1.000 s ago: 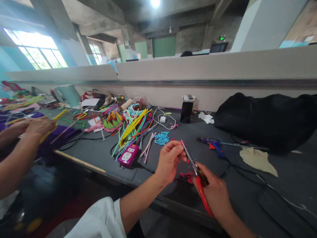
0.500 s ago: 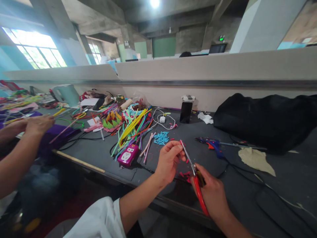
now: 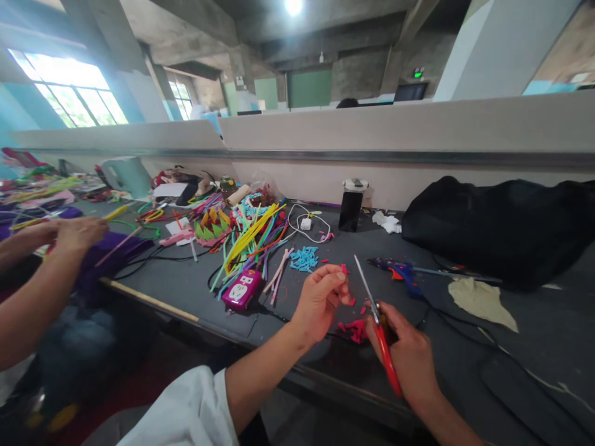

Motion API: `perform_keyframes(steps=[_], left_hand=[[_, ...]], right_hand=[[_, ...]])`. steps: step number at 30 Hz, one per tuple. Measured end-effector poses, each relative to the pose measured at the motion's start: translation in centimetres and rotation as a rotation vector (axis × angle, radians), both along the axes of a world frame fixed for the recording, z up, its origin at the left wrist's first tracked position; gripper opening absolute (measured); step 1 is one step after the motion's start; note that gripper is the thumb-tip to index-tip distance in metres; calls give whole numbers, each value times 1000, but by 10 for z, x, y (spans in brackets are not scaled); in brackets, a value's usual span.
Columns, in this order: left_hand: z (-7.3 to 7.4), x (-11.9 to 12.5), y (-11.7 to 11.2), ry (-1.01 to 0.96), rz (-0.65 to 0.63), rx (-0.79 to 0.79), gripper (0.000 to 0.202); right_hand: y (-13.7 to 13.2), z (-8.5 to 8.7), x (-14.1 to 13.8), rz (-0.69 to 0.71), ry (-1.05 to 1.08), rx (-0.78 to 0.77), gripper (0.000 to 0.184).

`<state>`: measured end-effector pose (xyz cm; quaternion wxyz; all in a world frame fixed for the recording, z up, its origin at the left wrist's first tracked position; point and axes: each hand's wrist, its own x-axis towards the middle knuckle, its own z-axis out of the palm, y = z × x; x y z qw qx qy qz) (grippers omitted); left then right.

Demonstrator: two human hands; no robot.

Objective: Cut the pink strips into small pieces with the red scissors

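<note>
My left hand [image 3: 320, 300] is closed in a pinch on a small red piece [image 3: 344, 269], held above the dark table [image 3: 186, 285]. My right hand [image 3: 406, 353] grips red-handled scissors [image 3: 374, 316]; their blades point up and away, a short way right of the red piece. A little heap of red cuttings [image 3: 356, 329] lies on the table between my two hands.
A bundle of coloured pipe cleaners [image 3: 248, 238], a pink power strip [image 3: 240, 289] and blue cuttings [image 3: 304, 257] lie to the left. A blue glue gun [image 3: 397, 270], a black bag [image 3: 502, 223] and a beige scrap [image 3: 483, 300] lie right. Another person's hands [image 3: 60, 235] work at far left.
The scissors have drawn away to the right of the red piece; before, their blades were against my left fingertips. More red bits lie on the table.
</note>
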<state>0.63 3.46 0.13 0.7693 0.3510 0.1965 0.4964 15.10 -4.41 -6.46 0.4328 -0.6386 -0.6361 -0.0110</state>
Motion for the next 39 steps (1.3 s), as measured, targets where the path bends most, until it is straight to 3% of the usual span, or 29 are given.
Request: perform_keyframes(steps=[6,10,16,24,28,30,35,37,39], left_hand=[[-8,-2,2,427,-308,118,7],[-12,2,-1,603,-418,161,10],[-16,5,-2,674,-444,181,8],[-13,0,2,619,-427,193,4],[-13,-1,1,644,-441,236,5],[-14,0,-2,746,-324,412,5],[-16,1,-11,1035,81,1208,3],[-16,2,-13,1113,173,1413,6],[-16,2,-15,1155,208,1524,8]], right_hand=[[-6,26,3,-38,108,51,32],[-7,32,6,-36,102,60,30],[-4,21,6,31,241,-10,35],[-4,42,6,74,246,-55,31],[-4,41,6,66,208,-45,30],[-4,37,6,26,214,-43,33],[-3,33,9,-35,223,-58,36],[-2,32,9,-42,221,-46,37],[-1,30,10,-44,211,-38,38]])
